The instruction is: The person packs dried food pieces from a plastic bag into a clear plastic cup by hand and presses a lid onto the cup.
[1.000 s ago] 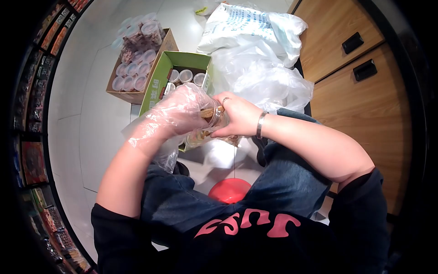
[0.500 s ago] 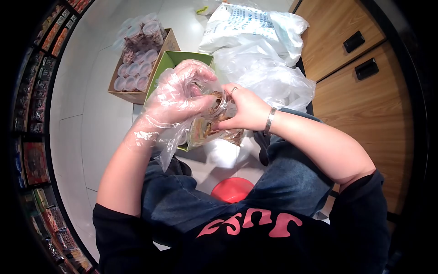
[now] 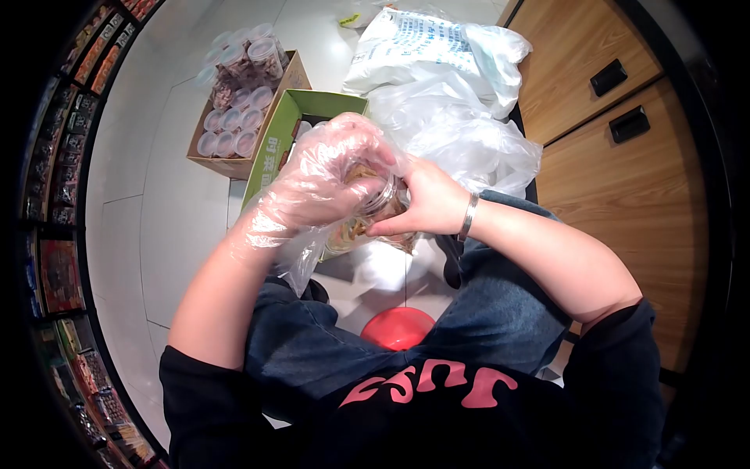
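My left hand (image 3: 332,168), in a loose clear plastic glove, is curled over the mouth of a clear plastic jar (image 3: 383,205). Some brown dried food pieces (image 3: 361,170) show between its thumb and fingers at the rim; their exact kind is unclear. Round the jar's side is my right hand (image 3: 437,195), bare, with a bracelet at the wrist and the thumb pressed against the front. More brown pieces in clear plastic lie just under the jar, partly hidden by both hands. A green cardboard box (image 3: 319,102) stands behind the left hand, its inside mostly covered.
A brown carton (image 3: 226,166) packed with lidded clear tubs sits at the back left. White plastic bags (image 3: 453,109) lie at the back right beside wooden cabinets (image 3: 625,211). A red round object (image 3: 398,328) is between my legs. Shelves of packaged goods (image 3: 66,266) line the left.
My left hand has come lower and closer over the jar's mouth, its fingers closing more round the brown pieces. My right hand keeps the jar in nearly the same place.
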{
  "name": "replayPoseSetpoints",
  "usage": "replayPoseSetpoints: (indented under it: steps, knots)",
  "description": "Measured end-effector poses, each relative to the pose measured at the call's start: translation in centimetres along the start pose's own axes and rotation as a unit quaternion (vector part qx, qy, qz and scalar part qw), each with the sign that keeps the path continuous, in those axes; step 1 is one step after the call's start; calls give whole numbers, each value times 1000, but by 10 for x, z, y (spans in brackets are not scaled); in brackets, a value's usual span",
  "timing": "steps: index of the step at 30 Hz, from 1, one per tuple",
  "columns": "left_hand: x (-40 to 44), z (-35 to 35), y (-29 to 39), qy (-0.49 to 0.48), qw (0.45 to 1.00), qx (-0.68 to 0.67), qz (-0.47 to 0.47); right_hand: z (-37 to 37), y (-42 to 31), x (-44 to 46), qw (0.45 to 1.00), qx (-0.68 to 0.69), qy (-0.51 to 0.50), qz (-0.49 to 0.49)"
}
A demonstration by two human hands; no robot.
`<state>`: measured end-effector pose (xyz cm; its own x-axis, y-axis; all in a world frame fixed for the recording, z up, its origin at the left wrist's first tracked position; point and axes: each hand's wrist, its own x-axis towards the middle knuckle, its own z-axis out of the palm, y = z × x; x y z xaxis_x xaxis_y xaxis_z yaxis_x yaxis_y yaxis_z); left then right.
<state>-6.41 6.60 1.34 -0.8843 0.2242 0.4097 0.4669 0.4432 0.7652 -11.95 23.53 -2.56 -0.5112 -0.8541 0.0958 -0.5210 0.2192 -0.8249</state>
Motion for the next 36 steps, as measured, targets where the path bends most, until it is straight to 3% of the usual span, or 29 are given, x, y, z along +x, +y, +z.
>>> replayPoseSetpoints:
  steps: [5,9,11,12,13,19,22,24,25,27,29,31,33,36]
  knots:
    - [3,-2,3,-77,996,22,24,-2,-4,-2,1000,-1,-27,6]
    - [1,-12,8,-49,997,-54,-21,-5,-5,0,996,84,-4,9]
    - [0,-23,9,38,998,48,-28,-10,-9,0,997,23,-27,70]
    - [-3,-21,4,106,989,-68,-78,-11,-11,0,997,23,-27,71]
    - [-4,-22,2,149,980,-95,-96,-12,-13,0,996,3,-37,80]
    - [-7,-33,-9,217,957,-136,-137,-23,-10,2,989,-9,4,150]
    - [-7,-32,-13,220,955,-96,-171,-23,-12,-5,976,132,-98,140]
    - [-7,-32,-12,100,966,9,-239,-25,-8,-2,975,110,-69,178]
    - [-9,-29,-20,41,964,-15,-264,-27,-5,-1,972,87,-39,214]
    - [-17,-21,-43,-139,942,160,-261,-37,9,-2,978,17,42,203]
    - [-35,2,-76,-263,909,299,-122,-45,11,-6,980,2,12,200]
    - [-58,34,-114,-359,868,324,-110,-52,1,-11,976,2,-31,217]
    - [-56,62,-115,-469,791,317,-234,-57,-5,-14,970,4,-73,232]
    - [-50,92,-120,-468,777,278,-316,-63,0,-18,968,13,-83,237]
